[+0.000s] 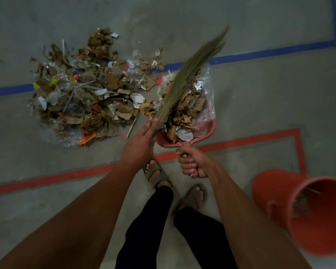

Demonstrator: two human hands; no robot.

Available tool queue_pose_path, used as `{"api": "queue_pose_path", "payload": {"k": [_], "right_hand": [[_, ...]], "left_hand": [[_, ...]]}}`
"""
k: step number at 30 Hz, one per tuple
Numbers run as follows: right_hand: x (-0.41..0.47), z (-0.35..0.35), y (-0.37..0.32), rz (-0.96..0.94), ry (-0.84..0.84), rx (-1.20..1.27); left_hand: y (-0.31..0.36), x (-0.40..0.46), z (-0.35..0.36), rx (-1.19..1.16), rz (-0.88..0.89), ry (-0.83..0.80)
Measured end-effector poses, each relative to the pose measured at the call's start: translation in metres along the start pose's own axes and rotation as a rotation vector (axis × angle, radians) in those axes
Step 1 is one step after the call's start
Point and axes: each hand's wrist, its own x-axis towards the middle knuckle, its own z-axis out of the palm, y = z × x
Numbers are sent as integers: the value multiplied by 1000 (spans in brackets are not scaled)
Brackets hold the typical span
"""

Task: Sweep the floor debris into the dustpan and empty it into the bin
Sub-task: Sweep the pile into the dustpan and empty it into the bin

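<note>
Two hands (140, 146), one broom (188, 78), one dustpan (206, 133)

The grey concrete floor (241, 105) carried a blue tape line (260, 53) running across its far part and turning at the far right corner, and a red tape line (66, 176) nearer the person, also bent at the right. A wide heap of debris (81, 94), torn cardboard, paper scraps and clear plastic, lay across the blue line toward the floor's left side, spreading right up to the pink dustpan (206, 133). An orange bin (308, 210) stood at the near right, beside the person's sandalled feet (157, 173).
</note>
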Motion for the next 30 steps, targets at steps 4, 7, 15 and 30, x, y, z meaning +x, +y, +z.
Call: {"api": "queue_pose_path", "payload": {"k": [4, 7, 15, 30], "right_hand": [[-28, -20, 24, -72, 2, 68], [-50, -37, 46, -131, 21, 109], [-125, -83, 133, -346, 24, 328], [-237, -172, 301, -731, 27, 746]], "left_hand": [[33, -6, 5, 42, 76, -51], [59, -10, 15, 62, 158, -72], [150, -42, 44, 80, 447, -145], [333, -120, 126, 201, 922, -300]]}}
